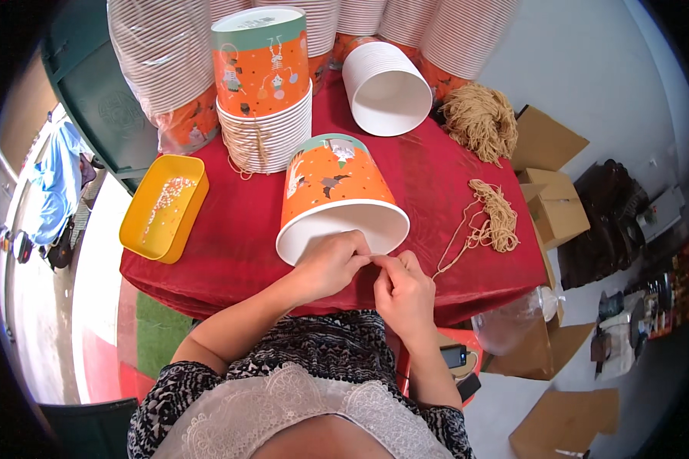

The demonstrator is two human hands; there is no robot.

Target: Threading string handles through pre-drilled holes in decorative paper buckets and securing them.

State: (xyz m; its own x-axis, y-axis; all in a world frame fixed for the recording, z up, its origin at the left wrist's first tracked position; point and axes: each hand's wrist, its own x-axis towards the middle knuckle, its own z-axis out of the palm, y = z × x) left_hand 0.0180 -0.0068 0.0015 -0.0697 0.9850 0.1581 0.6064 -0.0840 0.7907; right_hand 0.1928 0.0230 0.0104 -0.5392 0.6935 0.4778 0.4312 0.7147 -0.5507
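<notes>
In front of me an orange paper bucket (337, 177) with a green band and Halloween figures lies tipped, its white mouth facing me. My left hand (333, 262) is closed in a pinch at the lower rim, its fingers partly over the opening. Fingertip to fingertip with it, my right hand (403, 287) pinches too, just right of the rim. A thin pale strand, seemingly twine, shows between the fingertips. From a loose bundle of tan twine (499, 222) on the right, one strand trails down to the side of my right hand.
Behind stand stacked buckets (264, 134), one upside down on top, and another bucket (390, 92) on its side. A thick twine hank (478, 122) lies back right. A yellow tray (164, 210) with small white bits sits left on the red-covered table (237, 229). Cardboard boxes (555, 206) stand right.
</notes>
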